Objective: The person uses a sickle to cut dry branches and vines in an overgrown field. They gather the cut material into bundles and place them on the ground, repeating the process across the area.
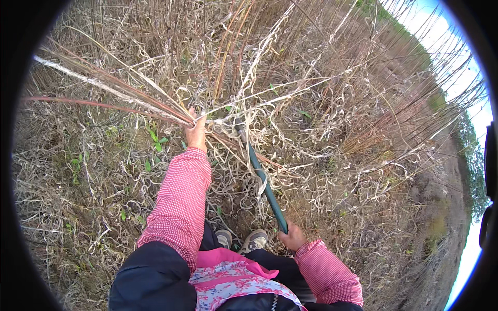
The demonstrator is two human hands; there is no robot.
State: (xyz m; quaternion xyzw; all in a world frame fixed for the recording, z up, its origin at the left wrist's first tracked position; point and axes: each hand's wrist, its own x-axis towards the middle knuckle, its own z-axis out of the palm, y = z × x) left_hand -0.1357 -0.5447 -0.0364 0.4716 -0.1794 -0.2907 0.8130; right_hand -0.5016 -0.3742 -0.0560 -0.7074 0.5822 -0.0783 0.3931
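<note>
My left hand (197, 130) is closed around a bundle of dry grass stalks (155, 105), reddish and pale, that fans out to the upper left; their other ends reach down to the right, across the tool. In my right hand (293, 235) is the lower end of a long dark green handle (268, 190). The handle slants up and to the left, and its dark far end lies among curled dry leaves just right of my left hand. Whatever blade or head it may bear is hidden by the grass.
Dry curled grass (97, 182) covers the ground, with a few small green plants (156, 140). Tall thin stalks (373, 128) stand ahead and to the right. My shoes (255, 240) are below the handle. A slope and sky show at the far right.
</note>
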